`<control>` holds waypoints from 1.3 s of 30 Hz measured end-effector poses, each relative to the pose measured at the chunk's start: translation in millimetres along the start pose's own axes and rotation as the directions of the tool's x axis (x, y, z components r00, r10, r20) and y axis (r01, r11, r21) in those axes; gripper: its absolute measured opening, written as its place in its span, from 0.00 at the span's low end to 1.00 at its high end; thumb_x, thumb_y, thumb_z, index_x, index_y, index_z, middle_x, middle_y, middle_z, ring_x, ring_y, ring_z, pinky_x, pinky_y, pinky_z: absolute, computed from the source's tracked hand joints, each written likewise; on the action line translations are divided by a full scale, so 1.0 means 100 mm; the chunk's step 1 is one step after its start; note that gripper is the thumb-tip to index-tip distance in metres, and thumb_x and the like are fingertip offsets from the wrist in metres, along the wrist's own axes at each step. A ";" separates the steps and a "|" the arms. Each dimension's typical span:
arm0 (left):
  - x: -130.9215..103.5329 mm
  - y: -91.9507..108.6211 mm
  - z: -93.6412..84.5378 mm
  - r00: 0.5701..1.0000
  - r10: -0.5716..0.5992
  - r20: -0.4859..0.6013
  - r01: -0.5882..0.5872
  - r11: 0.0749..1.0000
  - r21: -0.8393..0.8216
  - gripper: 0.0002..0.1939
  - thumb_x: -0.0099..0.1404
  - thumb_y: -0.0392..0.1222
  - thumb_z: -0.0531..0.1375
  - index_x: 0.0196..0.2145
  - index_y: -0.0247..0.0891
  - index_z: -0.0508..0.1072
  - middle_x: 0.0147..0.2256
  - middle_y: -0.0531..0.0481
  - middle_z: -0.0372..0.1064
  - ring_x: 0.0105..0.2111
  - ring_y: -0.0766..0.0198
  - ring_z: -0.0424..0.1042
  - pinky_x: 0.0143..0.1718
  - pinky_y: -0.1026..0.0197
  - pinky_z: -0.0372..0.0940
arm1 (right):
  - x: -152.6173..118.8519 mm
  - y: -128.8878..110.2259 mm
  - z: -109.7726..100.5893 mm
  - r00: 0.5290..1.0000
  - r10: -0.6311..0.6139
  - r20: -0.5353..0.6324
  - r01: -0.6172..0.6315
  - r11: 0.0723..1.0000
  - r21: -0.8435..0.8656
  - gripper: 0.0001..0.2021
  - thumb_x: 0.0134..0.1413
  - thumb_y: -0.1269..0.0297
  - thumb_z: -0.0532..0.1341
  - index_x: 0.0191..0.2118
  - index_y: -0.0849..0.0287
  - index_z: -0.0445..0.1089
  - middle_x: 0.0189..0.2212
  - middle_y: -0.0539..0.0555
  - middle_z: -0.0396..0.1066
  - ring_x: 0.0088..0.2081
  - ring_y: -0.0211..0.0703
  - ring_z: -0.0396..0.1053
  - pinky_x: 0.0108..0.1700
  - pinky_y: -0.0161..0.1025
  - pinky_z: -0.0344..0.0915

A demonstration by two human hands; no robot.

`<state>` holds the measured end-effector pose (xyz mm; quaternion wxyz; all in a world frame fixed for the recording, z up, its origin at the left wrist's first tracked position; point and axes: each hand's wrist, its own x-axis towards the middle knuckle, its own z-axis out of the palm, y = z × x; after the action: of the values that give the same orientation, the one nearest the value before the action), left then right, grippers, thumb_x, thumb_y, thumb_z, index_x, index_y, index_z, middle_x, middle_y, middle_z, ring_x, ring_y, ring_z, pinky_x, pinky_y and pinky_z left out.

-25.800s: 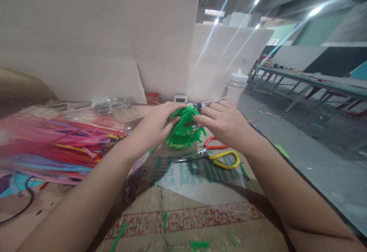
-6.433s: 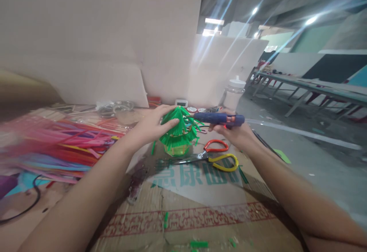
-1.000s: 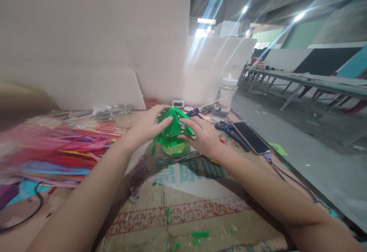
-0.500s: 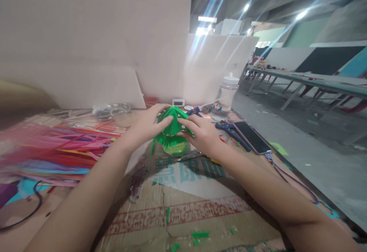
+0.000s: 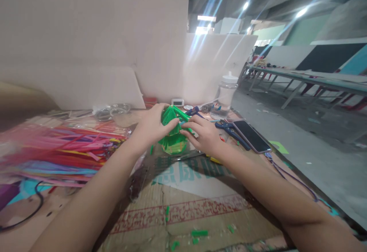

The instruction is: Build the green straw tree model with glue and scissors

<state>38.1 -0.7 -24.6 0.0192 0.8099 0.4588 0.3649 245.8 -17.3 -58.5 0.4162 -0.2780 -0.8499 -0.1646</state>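
Note:
A small green tiered, tree-shaped craft (image 5: pixel 172 139) of pleated strips stands upright on the cardboard. My left hand (image 5: pixel 156 124) curves round its left side, with the thumb pressed across the front of the upper tier. From the right, my right hand (image 5: pixel 202 131) pinches a green strip (image 5: pixel 181 113) that slopes down from the craft's tip. Fingers partly cover the craft's right side and far side. Below it, a pale green round base shows, with scissors-like metal blades (image 5: pixel 190 155) lying close by.
Bundles of colourful pipe cleaners (image 5: pixel 69 152) lie at left. On the right are blue-handled pliers (image 5: pixel 233 133), a phone (image 5: pixel 251 136) with a cord, and a clear bottle (image 5: pixel 224 95). Green scraps (image 5: pixel 199 233) dot the cardboard (image 5: pixel 149 221). White boards (image 5: pixel 94 42) stand behind.
My left hand has shifted slightly right and wraps further round the craft, its thumb further across the front. My right hand has moved a little right, its fingers closer together on the green strip.

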 end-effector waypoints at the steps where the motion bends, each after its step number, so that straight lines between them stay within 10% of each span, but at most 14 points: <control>1: 0.00 0.01 0.00 1.000 0.003 -0.003 -0.003 1.000 0.005 0.26 0.63 0.55 0.57 0.53 0.35 0.66 0.49 0.41 0.70 0.50 0.50 0.70 0.52 0.49 0.64 | 0.00 -0.01 0.00 1.000 0.017 0.005 -0.017 1.000 0.015 0.08 0.64 0.63 0.57 0.40 0.60 0.71 0.33 0.57 0.71 0.34 0.43 0.68 0.35 0.39 0.65; 29: 0.00 -0.03 -0.01 0.998 0.052 0.017 -0.052 0.998 -0.020 0.25 0.65 0.54 0.56 0.54 0.36 0.65 0.50 0.41 0.70 0.51 0.51 0.69 0.53 0.50 0.63 | 0.01 -0.04 0.04 0.998 -0.039 -0.054 0.038 0.999 -0.026 0.09 0.62 0.59 0.60 0.35 0.59 0.66 0.28 0.54 0.71 0.31 0.44 0.67 0.34 0.39 0.61; 39: 0.01 -0.10 -0.04 0.996 0.052 0.072 -0.043 0.991 -0.123 0.25 0.69 0.56 0.51 0.55 0.38 0.66 0.53 0.42 0.68 0.54 0.52 0.68 0.56 0.49 0.61 | 0.01 -0.03 0.01 1.000 -0.017 -0.023 0.015 0.998 -0.065 0.15 0.63 0.58 0.59 0.51 0.61 0.69 0.38 0.59 0.73 0.37 0.46 0.70 0.37 0.42 0.67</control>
<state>28.3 4.5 -24.8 0.0767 0.8311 0.4153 0.3620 242.6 -18.6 -58.4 0.4158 -0.2825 -0.8413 -0.1989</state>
